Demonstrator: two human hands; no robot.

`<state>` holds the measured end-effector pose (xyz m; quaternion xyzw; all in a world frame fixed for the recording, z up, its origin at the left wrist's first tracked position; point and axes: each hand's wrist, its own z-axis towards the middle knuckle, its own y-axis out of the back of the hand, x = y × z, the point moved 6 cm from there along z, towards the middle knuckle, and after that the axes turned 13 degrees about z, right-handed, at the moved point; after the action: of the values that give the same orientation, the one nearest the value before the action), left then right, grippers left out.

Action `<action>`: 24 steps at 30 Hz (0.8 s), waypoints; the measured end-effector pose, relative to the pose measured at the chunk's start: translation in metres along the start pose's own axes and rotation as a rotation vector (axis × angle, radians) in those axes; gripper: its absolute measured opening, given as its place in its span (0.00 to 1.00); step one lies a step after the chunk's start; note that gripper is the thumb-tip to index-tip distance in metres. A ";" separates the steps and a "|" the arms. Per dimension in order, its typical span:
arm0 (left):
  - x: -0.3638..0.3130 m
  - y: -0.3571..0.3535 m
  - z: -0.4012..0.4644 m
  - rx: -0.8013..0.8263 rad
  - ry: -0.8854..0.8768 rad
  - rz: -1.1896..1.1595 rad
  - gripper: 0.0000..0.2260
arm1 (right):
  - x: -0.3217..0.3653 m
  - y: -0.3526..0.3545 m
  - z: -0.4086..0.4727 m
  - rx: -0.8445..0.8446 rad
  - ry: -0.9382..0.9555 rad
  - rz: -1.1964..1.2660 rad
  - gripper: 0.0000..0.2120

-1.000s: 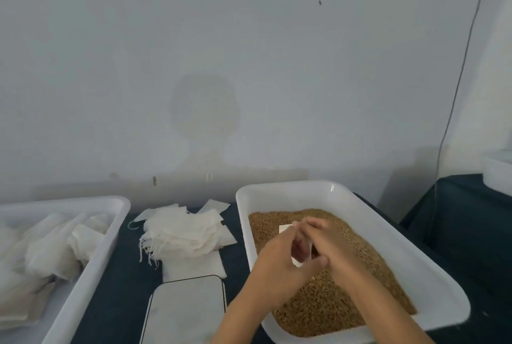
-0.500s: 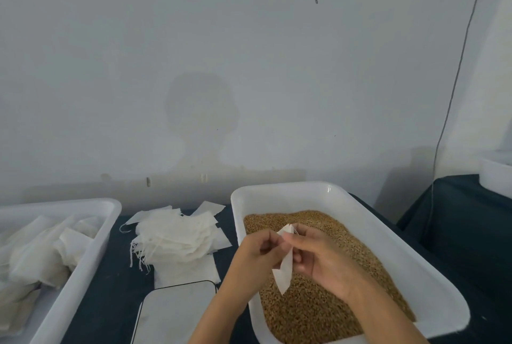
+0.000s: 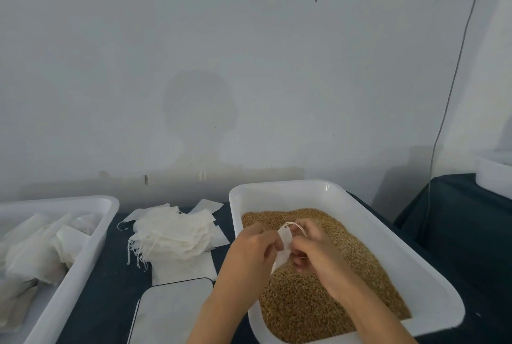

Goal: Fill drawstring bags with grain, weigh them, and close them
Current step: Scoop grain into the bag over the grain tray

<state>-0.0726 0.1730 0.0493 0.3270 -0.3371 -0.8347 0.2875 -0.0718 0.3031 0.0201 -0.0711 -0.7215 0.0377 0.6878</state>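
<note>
A small white drawstring bag (image 3: pixel 283 249) hangs flat and limp over the brown grain (image 3: pixel 318 282) in the white tub (image 3: pixel 393 246). My left hand (image 3: pixel 253 249) pinches the bag's left top edge. My right hand (image 3: pixel 315 246) pinches its right top edge, and the thin drawstring loop (image 3: pixel 295 225) sticks up between the fingers. Both hands are above the near-left part of the grain. A pile of flat empty bags (image 3: pixel 174 235) lies to the left of the tub.
A white scale platform (image 3: pixel 174 310) sits in front of the bag pile. A second white tub (image 3: pixel 91 235) at the left holds bags. Dark cloth covers the table. A white container (image 3: pixel 493 174) and a hanging cable (image 3: pixel 448 88) are at the right.
The bag has come up from between my closed hands and now hangs between them, held at its top edge. The drawstring loop has come into sight.
</note>
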 end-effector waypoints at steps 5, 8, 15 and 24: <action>-0.005 -0.006 -0.003 0.081 -0.040 0.099 0.13 | 0.011 0.000 -0.005 0.008 0.017 0.030 0.11; -0.007 -0.001 -0.003 0.034 -0.139 0.201 0.09 | 0.023 0.027 -0.006 -0.117 0.052 -0.624 0.11; -0.005 -0.001 -0.003 0.102 -0.272 0.244 0.05 | 0.000 0.066 -0.014 -0.040 -0.208 -1.187 0.14; 0.012 0.002 -0.001 0.053 -0.122 0.206 0.05 | -0.018 0.081 0.006 -0.078 -0.259 -1.298 0.11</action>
<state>-0.0791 0.1635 0.0462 0.2465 -0.4076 -0.8100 0.3420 -0.0728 0.3807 -0.0108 0.3583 -0.6955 -0.4021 0.4757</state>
